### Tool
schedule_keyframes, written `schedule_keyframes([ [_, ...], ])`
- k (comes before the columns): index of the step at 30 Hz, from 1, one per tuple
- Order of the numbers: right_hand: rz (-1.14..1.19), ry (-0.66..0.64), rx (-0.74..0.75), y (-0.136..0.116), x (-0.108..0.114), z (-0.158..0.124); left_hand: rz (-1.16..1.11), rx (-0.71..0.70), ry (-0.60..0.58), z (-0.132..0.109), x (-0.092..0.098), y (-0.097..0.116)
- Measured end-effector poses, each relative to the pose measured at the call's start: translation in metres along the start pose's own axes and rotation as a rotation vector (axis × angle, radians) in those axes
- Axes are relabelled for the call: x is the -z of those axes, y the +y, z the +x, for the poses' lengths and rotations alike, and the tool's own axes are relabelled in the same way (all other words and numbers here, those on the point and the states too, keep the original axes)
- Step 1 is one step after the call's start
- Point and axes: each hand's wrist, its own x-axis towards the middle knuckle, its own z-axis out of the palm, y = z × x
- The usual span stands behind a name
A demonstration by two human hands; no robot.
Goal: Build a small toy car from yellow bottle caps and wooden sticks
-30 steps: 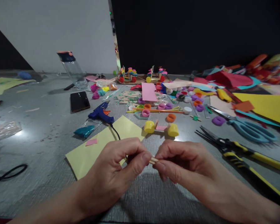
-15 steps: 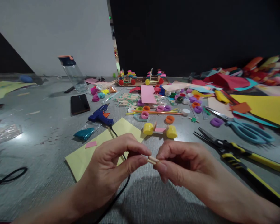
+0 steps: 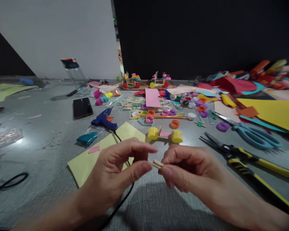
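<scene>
Short wooden sticks, lying side by side, are pinched between the thumb and fingers of my right hand. Their far ends are hidden inside that hand. My left hand is just left of the sticks, with its thumb and index finger parted; the thumb tip is very near the stick ends, and I cannot tell whether it touches. Beyond my hands sits a small piece with yellow bottle-cap wheels and a pink strip between them. Under and behind my left hand lies a pale yellow sheet.
A blue glue gun rests ahead on the left, its black cable running beneath my left hand. Pliers and blue-handled scissors lie at right. Further back are a phone, a bottle and coloured caps.
My left index finger has lifted away from the thumb, letting go of the sticks' left ends. My right hand keeps its pinch in nearly the same place.
</scene>
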Motion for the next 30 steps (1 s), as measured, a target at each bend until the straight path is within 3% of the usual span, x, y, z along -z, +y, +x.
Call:
schedule_keyframes([
  [7,0.105,0.025,-0.005,0.008,-0.003,0.003,0.325,-0.279,0.113,-0.007,-0.007,-0.013],
  [10,0.048,0.033,-0.017,0.014,-0.003,0.002,0.380,-0.248,0.115,-0.007,-0.009,-0.015],
  [16,-0.025,0.028,-0.046,0.017,-0.002,0.001,0.260,-0.132,0.129,-0.007,-0.007,-0.014],
  [21,-0.081,0.118,0.003,0.016,-0.002,0.000,0.201,-0.050,0.117,-0.007,-0.006,-0.013],
  [27,-0.082,0.270,0.093,0.014,-0.005,0.005,0.352,-0.244,0.281,-0.007,-0.010,-0.014],
  [30,-0.105,0.326,0.139,0.015,-0.009,0.006,0.419,-0.289,0.303,-0.005,-0.012,-0.014],
])
